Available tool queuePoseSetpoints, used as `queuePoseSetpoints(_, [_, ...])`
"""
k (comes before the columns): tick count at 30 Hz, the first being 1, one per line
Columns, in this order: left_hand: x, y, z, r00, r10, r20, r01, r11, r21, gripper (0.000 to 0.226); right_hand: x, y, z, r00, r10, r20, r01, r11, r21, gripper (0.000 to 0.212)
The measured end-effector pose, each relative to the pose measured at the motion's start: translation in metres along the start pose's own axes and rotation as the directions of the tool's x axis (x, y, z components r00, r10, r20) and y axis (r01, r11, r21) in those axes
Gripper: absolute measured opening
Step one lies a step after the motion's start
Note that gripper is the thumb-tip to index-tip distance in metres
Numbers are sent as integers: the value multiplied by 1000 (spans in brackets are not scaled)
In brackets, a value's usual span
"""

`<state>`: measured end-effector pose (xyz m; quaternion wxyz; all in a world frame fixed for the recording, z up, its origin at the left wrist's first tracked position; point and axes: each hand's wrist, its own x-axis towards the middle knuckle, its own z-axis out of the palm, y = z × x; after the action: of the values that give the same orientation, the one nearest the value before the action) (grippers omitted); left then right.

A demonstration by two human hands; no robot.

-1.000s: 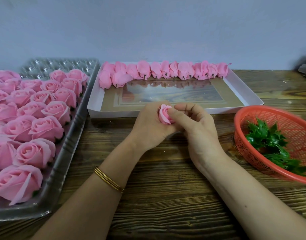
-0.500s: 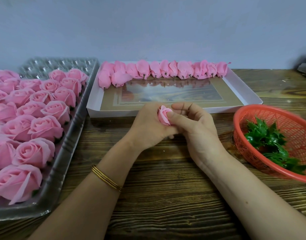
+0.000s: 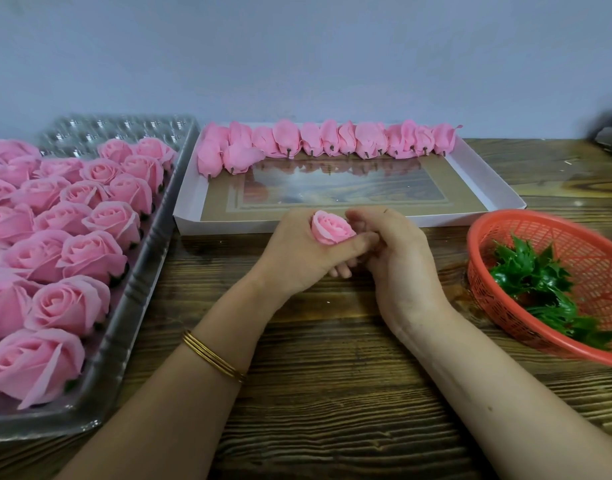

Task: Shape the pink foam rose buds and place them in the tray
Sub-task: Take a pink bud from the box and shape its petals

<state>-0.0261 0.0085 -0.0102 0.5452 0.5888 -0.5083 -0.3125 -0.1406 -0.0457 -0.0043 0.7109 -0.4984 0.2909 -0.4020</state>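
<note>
While my left hand (image 3: 297, 252) grips the pink rose bud (image 3: 332, 232), with the thumb pressed across its base and the other fingers wrapped behind it, the bud sits upright with its open spiral facing up at me. My right hand (image 3: 403, 261) is tucked in just beside it, fingers (image 3: 366, 216) curled and touching the bud's right edge; I cannot tell whether they pinch a petal. Both hands hover low over the wooden table (image 3: 332, 393), and thin gold bangles (image 3: 214, 355) ring my left wrist.

Just beyond my hands lies the white tray (image 3: 228, 227), its near rim close to my knuckles. A row of buds (image 3: 332, 140) lies along its far side, stems pointing toward me.

To the left of my left hand is a silver tray (image 3: 131, 306) packed with opened pink roses (image 3: 72, 254).

To the right of my right hand stands a red basket (image 3: 505, 237) holding green leaves (image 3: 533, 278).
</note>
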Motion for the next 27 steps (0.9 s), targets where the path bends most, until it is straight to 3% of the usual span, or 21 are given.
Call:
queuePoseSetpoints(7, [3,1,-2,991,-87,-104,56,960,-273,19,-2,3,1,999,4,-37,-1,997,81,25])
queuePoseSetpoints(11, [6,1,-2,981,-121,-150,51,913,-405,15,-7,3,4,999,-29,25,32,990,-137,27])
queuePoseSetpoints(17, [6,0,3,975,-145,-170,57,897,-438,31,-10,7,9,990,-110,86,131,947,-293,31])
queuePoseSetpoints(21, [5,1,8,982,-111,-153,29,889,-457,18,-10,10,8,980,-181,87,201,905,-376,33])
queuePoseSetpoints(24, [4,1,13,981,-98,-168,9,885,-465,21,-11,12,8,967,-230,109,254,863,-437,50])
queuePoseSetpoints(27, [4,1,13,983,-93,-160,6,878,-478,33,-11,14,8,958,-263,114,286,848,-446,52])
